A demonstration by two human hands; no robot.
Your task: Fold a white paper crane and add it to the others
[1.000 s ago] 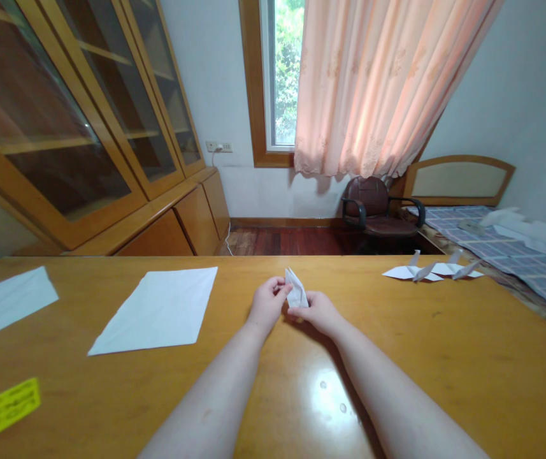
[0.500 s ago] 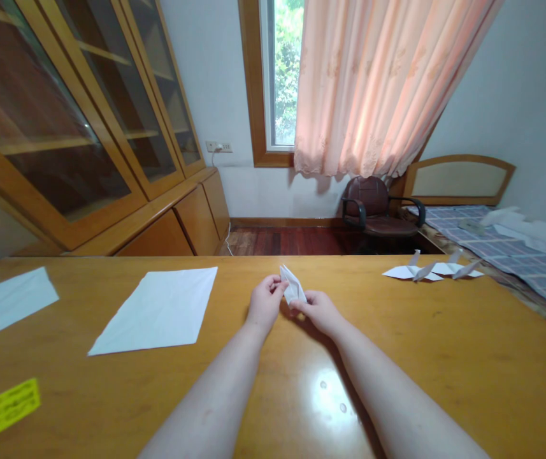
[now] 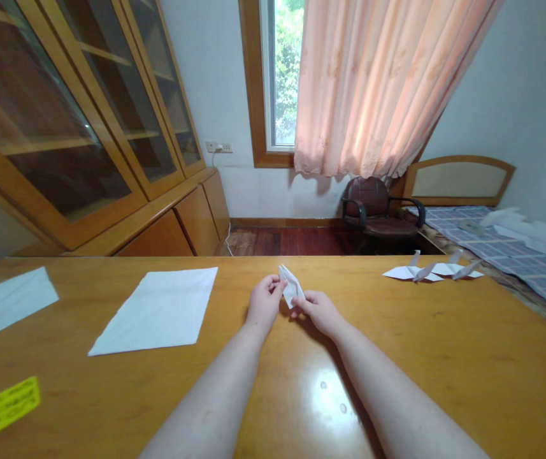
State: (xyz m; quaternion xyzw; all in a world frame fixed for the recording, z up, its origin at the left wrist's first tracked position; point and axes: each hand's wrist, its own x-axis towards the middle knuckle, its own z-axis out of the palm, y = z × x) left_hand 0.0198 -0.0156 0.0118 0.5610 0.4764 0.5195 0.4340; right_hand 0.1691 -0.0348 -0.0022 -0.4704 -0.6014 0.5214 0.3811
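Both my hands meet over the middle of the wooden table (image 3: 445,357), holding a small folded white paper piece (image 3: 292,285). My left hand (image 3: 264,303) pinches its left edge with closed fingers. My right hand (image 3: 319,311) grips its lower right end, fingers also closed. The paper's pointed end stands up and leans to the left, just above the tabletop.
A flat white sheet (image 3: 160,309) lies left of my hands, another sheet (image 3: 5,301) at the far left, a yellow slip (image 3: 0,411) near the front left corner. Finished folded paper shapes (image 3: 430,271) rest at the back right. Beyond stand a cabinet, chair (image 3: 373,213) and bed.
The folded paper has tipped a little further left and up between my fingers. My hands have barely shifted.
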